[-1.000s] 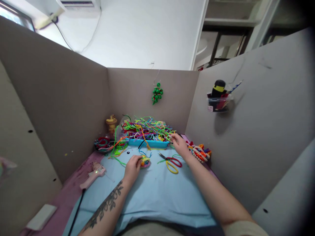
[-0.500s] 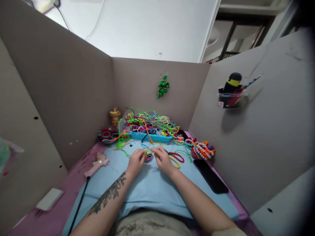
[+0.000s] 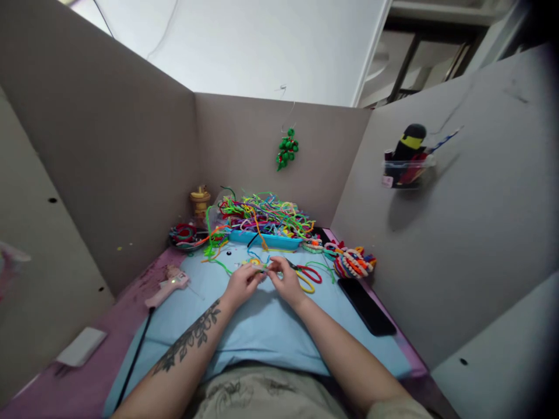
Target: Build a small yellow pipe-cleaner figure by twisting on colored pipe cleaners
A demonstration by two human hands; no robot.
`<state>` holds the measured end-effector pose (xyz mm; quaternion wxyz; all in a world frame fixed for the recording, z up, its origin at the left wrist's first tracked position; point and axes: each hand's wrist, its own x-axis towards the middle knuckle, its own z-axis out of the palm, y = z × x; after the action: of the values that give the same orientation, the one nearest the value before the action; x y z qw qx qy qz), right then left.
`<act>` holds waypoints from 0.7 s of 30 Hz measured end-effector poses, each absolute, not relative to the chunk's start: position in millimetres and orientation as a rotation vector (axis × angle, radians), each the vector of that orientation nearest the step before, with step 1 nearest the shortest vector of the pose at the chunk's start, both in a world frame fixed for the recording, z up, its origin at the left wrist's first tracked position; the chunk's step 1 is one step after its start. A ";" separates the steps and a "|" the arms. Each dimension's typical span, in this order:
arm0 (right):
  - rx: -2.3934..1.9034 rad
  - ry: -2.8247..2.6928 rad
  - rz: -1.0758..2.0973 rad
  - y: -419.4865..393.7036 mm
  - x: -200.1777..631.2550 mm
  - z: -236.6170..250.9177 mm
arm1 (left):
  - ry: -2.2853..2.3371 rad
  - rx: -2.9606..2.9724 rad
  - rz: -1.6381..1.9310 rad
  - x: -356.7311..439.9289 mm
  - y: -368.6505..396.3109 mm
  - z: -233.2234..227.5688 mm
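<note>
L hand: our L hand (image 3: 241,285) pinches a small pale-green bit (image 3: 261,268) btwn thumb & bent fingers.
R hand: our R hand (image 3: 285,280) meets it from the other side, thumb & fingertips closed, seemingly pinching the same bit; exact grip partly hidden.
Bit: mid-table, above the blue cloth (image 3: 271,331), btwn our two hands. A yellow-orange piece (image 3: 255,261) shows just behind; can't tell if they're joined.
Done: prob. some of the work: the braided bundles (image 3: 354,263) at far R look finished to us, approx.
Left: our bit looks mid-work, w/ both hands on it; can't tell how many steps remain. Lots of loose strands (image 3: 268,216) heaped in & over the blue tray (image 3: 266,240), prob. unused stock.
Scissors: scissors (image 3: 301,271) w/ red & yellow handles lie just beside our R hand, not held.
Glue gun: pink glue gun (image 3: 168,289) lies to our L, light on, untouched rn.
</note>
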<state>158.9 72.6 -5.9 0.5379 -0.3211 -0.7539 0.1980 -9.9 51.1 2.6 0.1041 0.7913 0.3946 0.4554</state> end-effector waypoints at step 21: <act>-0.730 -1.865 0.389 68.2 166.5 0.2 | 1.101 2.325 1.376 -3.7 57.1 -0.8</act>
<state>166.5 68.2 0.2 0.5233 -0.3049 -0.7790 0.1623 -3.7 57.1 -0.8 0.1121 0.7919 0.3750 0.4687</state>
